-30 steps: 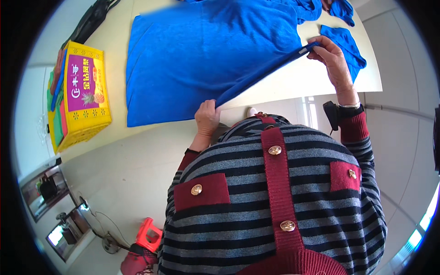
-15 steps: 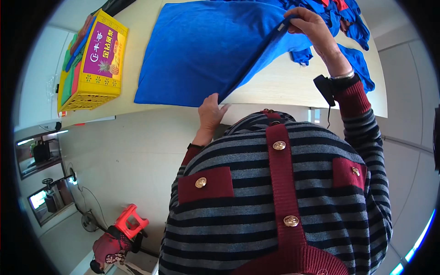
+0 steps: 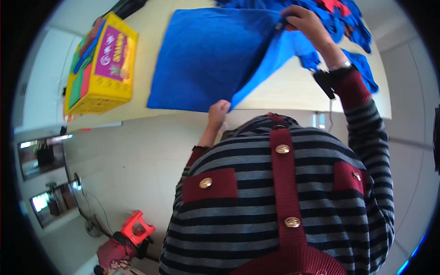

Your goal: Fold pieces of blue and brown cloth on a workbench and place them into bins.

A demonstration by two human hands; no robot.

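Note:
A large blue cloth (image 3: 206,55) lies spread on the pale table, its right side folded or lifted along a slanting edge. My right hand (image 3: 302,23) pinches the far right corner, beside a small tag, and holds it raised off the table. At the near edge of the table, my left hand (image 3: 219,112) is closed on the near right corner of the same cloth. The cloth between my hands is drawn into a straight slanting edge, with a lighter blue underside showing to its right.
A yellow plastic crate (image 3: 103,68) with folded coloured cloths stands on the table (image 3: 270,94) at left. More blue and red cloths (image 3: 339,18) are heaped at the far right. Behind me are a red stool (image 3: 137,227) and another person (image 3: 117,252).
The view has shifted slightly. My left hand has closed more tightly on the near corner, its thumb no longer standing out. The right hand still holds the far corner.

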